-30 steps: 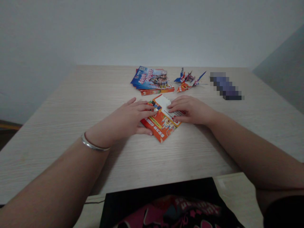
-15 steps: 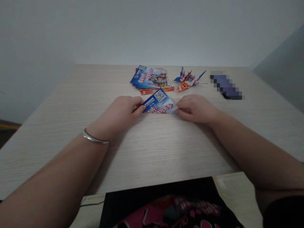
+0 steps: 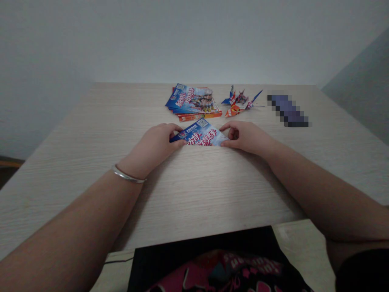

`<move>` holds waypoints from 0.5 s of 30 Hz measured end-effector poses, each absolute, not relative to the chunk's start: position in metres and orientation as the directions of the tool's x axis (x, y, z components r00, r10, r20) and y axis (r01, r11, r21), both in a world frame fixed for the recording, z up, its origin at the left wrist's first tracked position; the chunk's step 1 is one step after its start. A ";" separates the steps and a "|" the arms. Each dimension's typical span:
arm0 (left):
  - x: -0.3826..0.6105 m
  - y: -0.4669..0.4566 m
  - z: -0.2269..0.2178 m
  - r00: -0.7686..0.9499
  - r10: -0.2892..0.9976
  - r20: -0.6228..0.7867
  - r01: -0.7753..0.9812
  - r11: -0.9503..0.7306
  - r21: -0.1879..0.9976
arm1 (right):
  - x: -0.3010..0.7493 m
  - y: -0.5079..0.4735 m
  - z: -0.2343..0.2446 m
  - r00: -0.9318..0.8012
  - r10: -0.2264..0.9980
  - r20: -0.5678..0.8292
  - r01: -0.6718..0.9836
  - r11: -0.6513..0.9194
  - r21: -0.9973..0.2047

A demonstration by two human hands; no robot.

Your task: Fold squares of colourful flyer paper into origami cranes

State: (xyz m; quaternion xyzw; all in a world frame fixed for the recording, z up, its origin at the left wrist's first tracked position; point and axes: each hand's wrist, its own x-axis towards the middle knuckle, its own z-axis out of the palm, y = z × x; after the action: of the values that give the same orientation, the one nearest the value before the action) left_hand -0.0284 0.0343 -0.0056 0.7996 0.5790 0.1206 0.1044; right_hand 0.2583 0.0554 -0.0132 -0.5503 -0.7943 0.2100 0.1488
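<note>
Pinching folded flyer (image 3: pixel 204 136) on worktop (image 3: pixel 194 194) by left corner with left hand (image 3: pixel 158 138), touching right corner with loosely parted fingers of right hand (image 3: pixel 248 137). Probably light, easily creased; best held by corners.

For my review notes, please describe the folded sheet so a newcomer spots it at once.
On the pale wood-grain table, look between the left hand and the right hand. There sits the folded sheet, mostly blue, with a square code near its far corner. Unlike the fanned leaflet stack and the spiky folded paper beyond it, it shows as a single triangle.
</note>
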 end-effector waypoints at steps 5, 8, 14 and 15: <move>-0.042 0.037 0.000 0.231 0.973 0.016 0.917 -0.224 0.331 | 0.275 0.062 -0.011 -0.412 0.910 -0.051 0.786 0.327 -0.525; -0.049 0.038 0.004 0.245 0.969 -0.026 0.926 -0.226 0.301 | 0.288 0.068 -0.012 -0.425 0.903 -0.063 0.789 0.336 -0.514; -0.051 0.041 0.003 0.330 0.944 -0.007 0.902 -0.314 0.297 | 0.297 0.072 -0.015 -0.477 0.879 -0.012 0.725 0.386 -0.570; -0.049 0.041 0.002 0.354 0.935 0.025 0.887 -0.344 0.309 | 0.295 0.071 -0.014 -0.498 0.867 0.037 0.702 0.427 -0.570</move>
State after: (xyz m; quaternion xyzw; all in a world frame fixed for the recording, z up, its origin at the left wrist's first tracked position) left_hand -0.0492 0.0415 0.0017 0.8138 0.5596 0.0987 0.1217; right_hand 0.2949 0.0709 -0.0141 -0.4733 -0.8285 0.2500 0.1649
